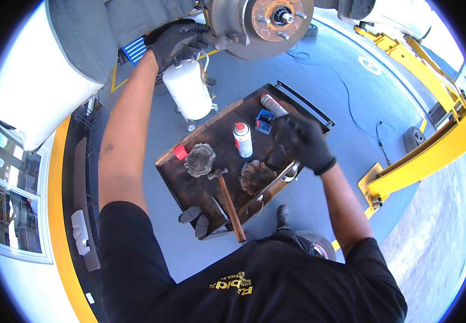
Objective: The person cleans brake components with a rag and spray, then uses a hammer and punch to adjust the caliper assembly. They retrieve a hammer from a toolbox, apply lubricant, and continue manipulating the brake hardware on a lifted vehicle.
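Note:
My left hand (pixel 176 44), in a black glove, reaches up under the wheel arch beside the brake disc (pixel 238 46). Its fingers are curled at the parts left of the rusty hub (pixel 277 20); what they grip is hidden. Over the right side of a dark work tray (pixel 190 180), my black-gloved right hand (pixel 302 142) is closed, its contents hidden. Just beyond its fingers a tilted spray can (pixel 272 104) shows beside a blue box (pixel 264 121). A red-capped spray can (pixel 242 141) stands mid-tray. A wooden-handled hammer (pixel 230 207) lies across the near edge.
Two dirty round parts, one left (pixel 199 160) and one right (pixel 257 176), lie on the tray near a red cap (pixel 180 152). A white tank (pixel 187 89) stands beyond it. Yellow lift arms (pixel 432 156) reach in from the right. A hose (pixel 346 89) crosses the blue floor.

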A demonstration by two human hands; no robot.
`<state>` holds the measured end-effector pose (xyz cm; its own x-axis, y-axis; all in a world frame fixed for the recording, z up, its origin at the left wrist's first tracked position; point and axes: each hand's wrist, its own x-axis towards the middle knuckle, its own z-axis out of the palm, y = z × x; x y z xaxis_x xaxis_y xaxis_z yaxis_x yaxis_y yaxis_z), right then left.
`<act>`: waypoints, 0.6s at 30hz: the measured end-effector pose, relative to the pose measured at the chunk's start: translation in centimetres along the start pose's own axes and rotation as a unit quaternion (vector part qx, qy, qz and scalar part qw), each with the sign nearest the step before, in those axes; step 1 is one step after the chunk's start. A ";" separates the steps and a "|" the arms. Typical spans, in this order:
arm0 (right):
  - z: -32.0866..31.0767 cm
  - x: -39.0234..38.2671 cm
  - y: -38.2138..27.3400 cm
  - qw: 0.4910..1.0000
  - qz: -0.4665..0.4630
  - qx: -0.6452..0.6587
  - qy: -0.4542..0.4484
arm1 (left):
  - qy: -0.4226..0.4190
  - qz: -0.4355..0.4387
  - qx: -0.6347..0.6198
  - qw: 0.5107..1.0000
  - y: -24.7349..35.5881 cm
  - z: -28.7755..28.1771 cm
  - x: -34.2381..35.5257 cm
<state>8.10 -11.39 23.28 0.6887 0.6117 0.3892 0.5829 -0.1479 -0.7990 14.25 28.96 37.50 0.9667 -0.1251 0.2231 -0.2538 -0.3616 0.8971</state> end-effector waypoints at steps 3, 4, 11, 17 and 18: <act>-3.1 3.9 -4.0 1.000 -0.006 -0.008 0.018 | -0.016 0.021 -0.072 0.997 -0.8 0.3 -0.2; -3.4 5.3 -5.2 0.995 -0.081 -0.050 0.023 | 0.002 0.006 -0.092 0.996 -1.2 0.4 -0.2; -0.4 15.4 -11.6 0.795 -0.430 -0.413 0.113 | 0.081 0.113 0.195 0.971 -3.0 1.0 -0.3; 5.0 23.3 -10.3 0.768 -0.433 -0.450 0.145 | 0.238 0.250 0.332 0.878 -6.4 3.5 0.6; 5.8 23.9 -9.2 0.707 -0.329 -0.619 0.090 | 0.229 0.288 0.318 0.874 -6.7 3.4 1.1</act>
<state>16.69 9.13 37.32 0.0714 0.7725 0.6310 0.6570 -0.5124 0.5530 16.89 28.16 30.43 0.5468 -0.1253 0.8278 -0.5285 -0.8185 0.2252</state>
